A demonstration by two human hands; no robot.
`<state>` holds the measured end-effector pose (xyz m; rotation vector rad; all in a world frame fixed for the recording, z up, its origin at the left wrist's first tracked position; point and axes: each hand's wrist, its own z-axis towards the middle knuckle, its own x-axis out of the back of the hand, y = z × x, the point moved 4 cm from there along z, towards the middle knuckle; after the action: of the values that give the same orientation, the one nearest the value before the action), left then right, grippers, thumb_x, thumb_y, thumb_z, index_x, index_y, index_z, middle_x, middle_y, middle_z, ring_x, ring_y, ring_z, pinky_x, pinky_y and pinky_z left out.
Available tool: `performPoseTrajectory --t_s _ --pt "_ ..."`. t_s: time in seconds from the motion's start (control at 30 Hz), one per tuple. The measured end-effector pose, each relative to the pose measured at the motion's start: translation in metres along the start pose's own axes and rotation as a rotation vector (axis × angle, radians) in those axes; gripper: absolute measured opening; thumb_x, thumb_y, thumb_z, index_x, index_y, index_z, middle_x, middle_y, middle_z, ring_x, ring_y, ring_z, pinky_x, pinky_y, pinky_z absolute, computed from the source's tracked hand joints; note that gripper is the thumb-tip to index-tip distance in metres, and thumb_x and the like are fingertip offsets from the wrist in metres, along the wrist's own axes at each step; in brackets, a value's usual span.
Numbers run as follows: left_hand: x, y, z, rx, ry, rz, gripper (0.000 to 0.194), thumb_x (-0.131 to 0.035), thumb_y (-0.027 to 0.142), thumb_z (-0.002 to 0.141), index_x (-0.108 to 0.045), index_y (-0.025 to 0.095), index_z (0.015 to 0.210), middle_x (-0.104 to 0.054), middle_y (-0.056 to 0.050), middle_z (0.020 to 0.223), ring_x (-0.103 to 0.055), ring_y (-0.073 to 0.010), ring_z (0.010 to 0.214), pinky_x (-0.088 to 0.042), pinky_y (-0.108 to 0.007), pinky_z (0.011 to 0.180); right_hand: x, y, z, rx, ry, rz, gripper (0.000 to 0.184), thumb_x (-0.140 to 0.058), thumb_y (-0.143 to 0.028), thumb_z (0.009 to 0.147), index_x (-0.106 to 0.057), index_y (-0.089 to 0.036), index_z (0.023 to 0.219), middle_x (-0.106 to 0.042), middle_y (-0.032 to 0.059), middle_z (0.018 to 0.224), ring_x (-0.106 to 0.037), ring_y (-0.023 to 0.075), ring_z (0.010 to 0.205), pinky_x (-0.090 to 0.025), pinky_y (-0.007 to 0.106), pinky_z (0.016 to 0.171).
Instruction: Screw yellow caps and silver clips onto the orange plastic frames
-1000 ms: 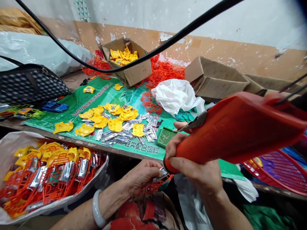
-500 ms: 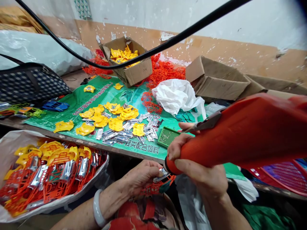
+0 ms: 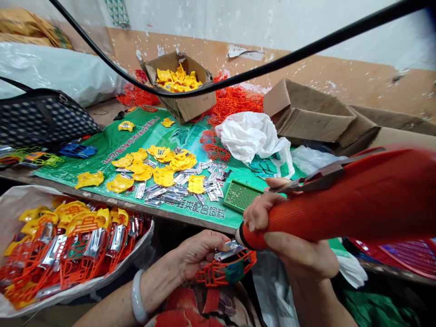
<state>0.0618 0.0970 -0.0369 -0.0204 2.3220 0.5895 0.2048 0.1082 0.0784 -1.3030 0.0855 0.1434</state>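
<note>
My left hand is closed round an orange lattice toy frame with a silver foil piece on top, held low over my lap. My right hand grips a large orange power tool with a metal trigger lever; its black tip sits just above the frame's silver piece. A black cable from the tool loops across the top of the view.
A green mat on the bench carries yellow plastic parts, silver foil strips and a small green tray. A white bag at left holds several assembled orange frames. Cardboard boxes, orange lattices and crumpled white plastic lie behind.
The tool has tilted flatter and shifted right and down. The orange frame in my left hand has come further into view beneath the tool's tip.
</note>
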Motion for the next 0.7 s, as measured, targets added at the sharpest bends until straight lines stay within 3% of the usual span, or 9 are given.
performPoseTrajectory --t_s 0.2,0.47,0.7 --pt "0.006 -0.004 0.000 0.048 -0.007 -0.045 0.005 -0.070 0.015 0.056 -0.066 0.014 0.060 -0.063 0.000 0.056 -0.050 -0.0113 0.049 -0.039 -0.025 0.058 -0.001 -0.001 0.001 0.021 -0.026 0.018 0.050 -0.076 -0.028 0.066 -0.056 -0.029 0.111 -0.060 -0.0026 0.068 -0.059 0.0204 0.064 -0.051 0.043 0.070" --pt "0.005 -0.003 0.000 0.083 -0.014 -0.104 0.006 -0.069 0.012 0.057 -0.069 0.011 0.062 -0.066 -0.002 0.058 -0.054 -0.0115 0.050 -0.042 -0.024 0.060 0.002 0.009 -0.002 0.034 -0.041 0.034 0.036 -0.076 -0.034 0.068 -0.061 -0.027 0.099 -0.061 0.0006 0.072 -0.060 0.0220 0.070 -0.051 0.043 0.073" --pt "0.005 -0.003 0.002 0.057 -0.028 -0.086 0.001 -0.068 0.014 0.059 -0.067 0.013 0.059 -0.064 -0.001 0.057 -0.051 -0.0105 0.050 -0.040 -0.024 0.059 0.002 0.008 -0.003 0.061 -0.012 0.060 0.053 -0.076 -0.033 0.069 -0.054 -0.031 0.118 -0.060 -0.0019 0.070 -0.059 0.0207 0.065 -0.051 0.043 0.069"
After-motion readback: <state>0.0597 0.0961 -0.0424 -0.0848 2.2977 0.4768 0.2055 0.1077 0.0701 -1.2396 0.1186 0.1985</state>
